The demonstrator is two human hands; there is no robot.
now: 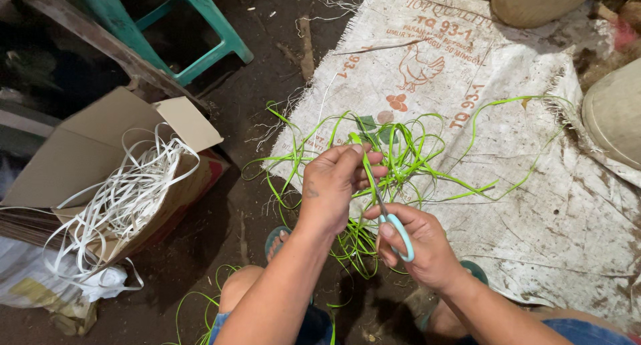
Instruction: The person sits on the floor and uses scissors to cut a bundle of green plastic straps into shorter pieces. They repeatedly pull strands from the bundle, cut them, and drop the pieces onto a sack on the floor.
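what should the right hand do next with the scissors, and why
Probably close the scissors on the green strip. The left hand pinches that strip upright, the right hand has the blades raised along it, and a tangle of green strips waits on the woven sack.

A single view is given, taken from the head and aimed steeply down at the floor (254, 118). Both forearms are seen close, entering from the lower edge of the frame.
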